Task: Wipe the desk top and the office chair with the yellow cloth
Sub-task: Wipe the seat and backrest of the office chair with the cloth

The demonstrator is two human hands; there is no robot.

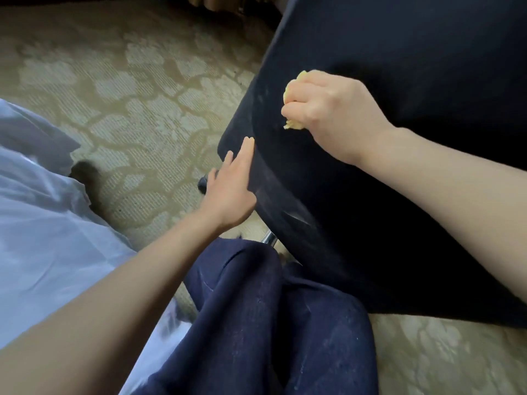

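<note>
Right hand (328,109) grips crumpled yellow cloth (293,125) on dark fabric office chair seat (399,67) | left hand (228,186), fingers straight, presses seat edge

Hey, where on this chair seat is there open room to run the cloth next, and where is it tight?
The chair seat is bare beyond the right hand gripping the yellow cloth, toward its far edge. Bare carpet lies between it and the white fabric. It is crowded at the near left edge, where the left hand rests flat and the knees sit close.
</note>
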